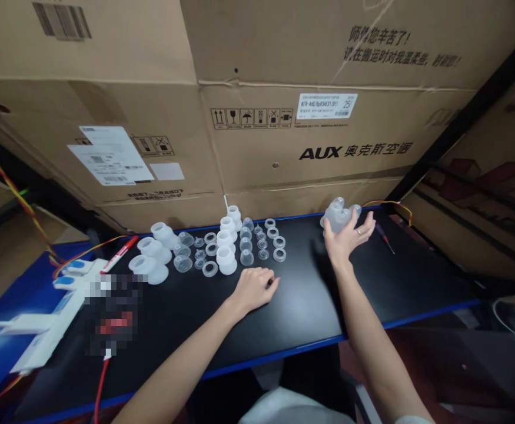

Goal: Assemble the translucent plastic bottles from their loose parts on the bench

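My right hand is at the back right of the black table. Its thumb and index finger are around a cluster of translucent plastic pieces, and the other fingers stick out. The palm side of that grip is partly hidden. My left hand rests on the tabletop with its fingers curled in, and nothing shows in it. Just beyond it stand a row of white plastic bottle-like pieces, a row of clear domed caps, small clear valve-like pieces and clear rings.
Farther left are more white double-ended pieces, clear cups and rings. A white power strip and a red marker lie at left. A screwdriver lies at right. Large cardboard walls the back.
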The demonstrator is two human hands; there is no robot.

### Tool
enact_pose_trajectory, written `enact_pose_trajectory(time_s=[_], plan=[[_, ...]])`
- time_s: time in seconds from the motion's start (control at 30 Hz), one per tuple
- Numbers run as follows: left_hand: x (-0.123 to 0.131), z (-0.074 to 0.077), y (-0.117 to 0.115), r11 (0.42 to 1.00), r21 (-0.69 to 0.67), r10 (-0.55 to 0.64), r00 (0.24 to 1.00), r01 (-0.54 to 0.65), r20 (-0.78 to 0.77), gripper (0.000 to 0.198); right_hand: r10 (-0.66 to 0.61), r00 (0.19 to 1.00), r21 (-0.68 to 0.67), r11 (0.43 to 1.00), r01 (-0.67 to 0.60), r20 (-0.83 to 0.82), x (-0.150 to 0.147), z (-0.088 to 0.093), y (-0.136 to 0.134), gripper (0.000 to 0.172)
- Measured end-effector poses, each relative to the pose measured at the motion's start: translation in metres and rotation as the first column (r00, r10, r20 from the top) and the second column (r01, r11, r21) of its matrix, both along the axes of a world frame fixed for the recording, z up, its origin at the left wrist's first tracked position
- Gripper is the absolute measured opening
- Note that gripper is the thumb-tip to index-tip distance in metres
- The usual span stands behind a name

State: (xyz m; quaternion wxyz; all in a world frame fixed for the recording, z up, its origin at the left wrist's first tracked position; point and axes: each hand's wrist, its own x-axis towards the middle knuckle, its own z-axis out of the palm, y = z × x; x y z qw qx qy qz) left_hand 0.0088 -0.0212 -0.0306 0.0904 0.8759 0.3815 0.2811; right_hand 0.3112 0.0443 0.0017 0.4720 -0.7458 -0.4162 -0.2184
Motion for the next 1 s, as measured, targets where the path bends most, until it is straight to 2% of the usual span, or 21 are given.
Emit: enact_pose_trajectory(time_s=[0.13,0.2,0.23,0.27,0.3,0.37,0.4,0.47,0.53,0.6,0.67,0.7,0.73,0.77,0.83,0.9,0.93,1.0], plan=[[0.0,-0.001,0.0,1.0,-0.023,-0.017,1.0,0.018,0.021,0.031,0.038,0.999,0.038,0.999,-0.038,-0.001,0.008,0.0,0.0,0.066],[0.0,0.001,0.0,0.999,-0.031,-0.021,0.998,0.023,0.053,0.025,0.193,0.981,0.088,0.978,-0.192,-0.011,-0.003,0.009,-0.005,0.059],[0.0,0.002,-0.001,0.999,-0.03,-0.019,0.997,0.021,0.078,0.018,0.314,0.949,0.099,0.946,-0.309,-0.031,-0.012,0.014,-0.009,0.057],[0.001,0.004,-0.002,1.0,-0.027,-0.007,0.994,0.01,0.11,0.011,0.444,0.894,0.11,0.893,-0.436,-0.067,-0.023,0.019,-0.014,0.054],[0.002,0.006,-0.003,1.0,-0.023,0.019,0.989,-0.016,0.147,0.016,0.568,0.813,0.121,0.822,-0.556,-0.126,-0.035,0.024,-0.019,0.051],[0.003,0.011,-0.006,0.993,-0.02,0.114,0.966,-0.113,0.233,0.046,0.738,0.616,0.196,0.671,-0.715,-0.275,-0.062,0.03,-0.032,0.05],[0.004,0.013,-0.007,0.985,-0.02,0.171,0.945,-0.173,0.28,0.062,0.795,0.493,0.237,0.586,-0.775,-0.354,-0.075,0.031,-0.038,0.051],[0.004,0.014,-0.008,0.963,-0.021,0.258,0.898,-0.268,0.358,0.082,0.837,0.251,0.292,0.425,-0.857,-0.486,-0.097,0.03,-0.048,0.054],[0.004,0.013,-0.007,0.954,-0.035,0.286,0.875,-0.296,0.391,0.073,0.814,0.081,0.313,0.311,-0.897,-0.576,-0.113,0.026,-0.052,0.058],[0.004,0.01,-0.005,0.956,-0.089,0.29,0.863,-0.279,0.413,0.053,0.771,0.014,0.327,0.287,-0.9,-0.637,-0.121,0.02,-0.052,0.059],[0.004,0.009,-0.002,0.954,-0.206,0.29,0.836,-0.216,0.467,0.045,0.727,-0.018,0.356,0.315,-0.88,-0.686,-0.122,0.017,-0.05,0.057],[0.004,0.01,0.0,0.943,-0.3,0.285,0.816,-0.144,0.503,0.045,0.705,-0.043,0.378,0.326,-0.867,-0.708,-0.122,0.016,-0.048,0.056],[0.004,0.012,0.001,0.909,-0.416,0.278,0.795,-0.036,0.539,0.046,0.683,-0.08,0.401,0.327,-0.856,-0.726,-0.12,0.016,-0.047,0.056],[0.004,0.014,0.002,0.837,-0.537,0.271,0.773,0.104,0.573,0.049,0.662,-0.121,0.423,0.319,-0.848,-0.74,-0.119,0.017,-0.045,0.058],[0.005,0.019,0.003,0.593,-0.699,0.281,0.712,0.399,0.644,0.058,0.617,-0.188,0.445,0.292,-0.847,-0.764,-0.114,0.02,-0.045,0.062],[0.005,0.024,0.004,0.358,-0.709,0.329,0.628,0.608,0.705,0.064,0.585,-0.219,0.443,0.272,-0.854,-0.781,-0.111,0.024,-0.045,0.066],[0.006,0.026,0.005,0.281,-0.687,0.355,0.592,0.67,0.723,0.066,0.577,-0.231,0.445,0.261,-0.856,-0.783,-0.11,0.025,-0.045,0.068],[0.006,0.028,0.005,0.186,-0.655,0.388,0.558,0.732,0.734,0.069,0.573,-0.26,0.465,0.244,-0.851,-0.777,-0.108,0.027,-0.045,0.071]])
